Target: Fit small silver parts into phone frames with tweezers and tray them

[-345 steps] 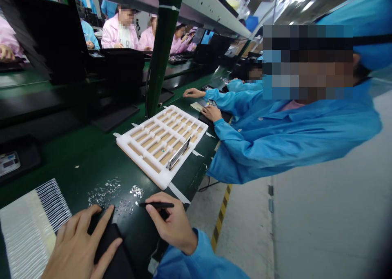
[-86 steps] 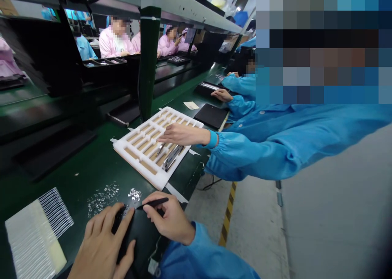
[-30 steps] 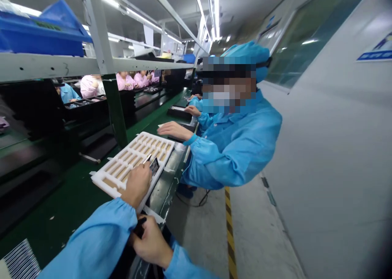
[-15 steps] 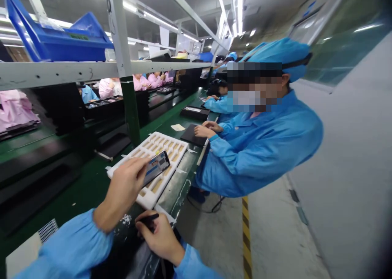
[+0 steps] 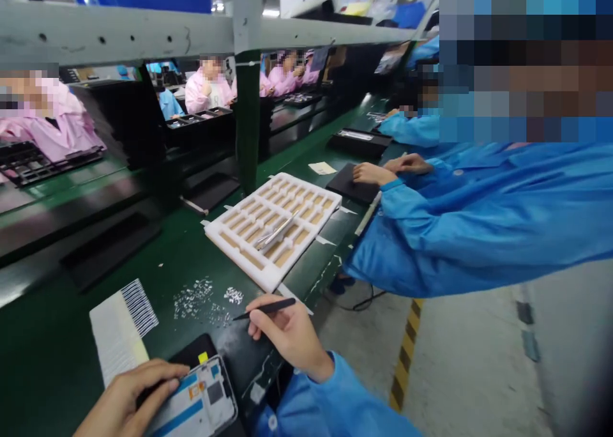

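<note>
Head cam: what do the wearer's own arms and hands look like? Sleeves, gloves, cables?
The right arm wears a bright blue long work-coat sleeve with a gathered cuff at the wrist. The right hand is bare, with no glove. The left hand is bare too; its sleeve is out of frame. Neither shows a cable.

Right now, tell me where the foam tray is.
In the head view, the white foam tray lies mid-frame on the green bench, just past the scattered silver bits and left of a co-worker's blue sleeve.
</note>
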`<state>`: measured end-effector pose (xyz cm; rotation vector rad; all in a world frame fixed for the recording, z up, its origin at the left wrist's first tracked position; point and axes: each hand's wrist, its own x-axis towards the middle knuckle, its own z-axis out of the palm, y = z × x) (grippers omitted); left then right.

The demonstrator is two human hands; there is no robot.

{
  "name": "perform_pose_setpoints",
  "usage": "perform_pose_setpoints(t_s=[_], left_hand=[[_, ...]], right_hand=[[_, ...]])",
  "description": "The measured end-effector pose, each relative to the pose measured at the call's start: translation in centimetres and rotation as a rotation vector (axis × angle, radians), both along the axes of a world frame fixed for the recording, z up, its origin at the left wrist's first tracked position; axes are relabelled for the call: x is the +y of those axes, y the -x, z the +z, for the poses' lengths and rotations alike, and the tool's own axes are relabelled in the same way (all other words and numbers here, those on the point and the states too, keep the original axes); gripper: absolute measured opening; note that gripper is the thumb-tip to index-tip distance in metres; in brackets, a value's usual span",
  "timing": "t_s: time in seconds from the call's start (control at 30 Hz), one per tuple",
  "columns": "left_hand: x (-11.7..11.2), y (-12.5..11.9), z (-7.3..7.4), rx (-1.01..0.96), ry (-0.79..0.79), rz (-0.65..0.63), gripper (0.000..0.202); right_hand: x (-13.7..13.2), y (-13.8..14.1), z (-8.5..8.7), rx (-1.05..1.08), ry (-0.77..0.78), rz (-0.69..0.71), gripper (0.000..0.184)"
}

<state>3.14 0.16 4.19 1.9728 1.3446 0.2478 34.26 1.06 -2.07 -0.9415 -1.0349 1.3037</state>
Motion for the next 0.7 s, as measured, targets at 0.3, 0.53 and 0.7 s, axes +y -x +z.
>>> perform_pose_setpoints(t_s=[0.3, 0.53, 0.7], left_hand=[[-1.3, -1.5, -1.3, -0.089, 0.115, 0.033, 0.039], [-1.9, -1.7, -1.2, -0.048, 0.124, 0.019, 0.038], [-2.1, -1.6, -1.6, -0.027, 0.141, 0.013, 0.042]], right_hand=[[-3.4, 4.6, 2.1, -0.114, -0.013, 0.257, 0.016], [-3.1, 5.3, 2.4, -0.331, -0.088, 0.24, 0.012], [-3.0, 5.4, 2.5, -0.361, -0.073, 0.239, 0.012]])
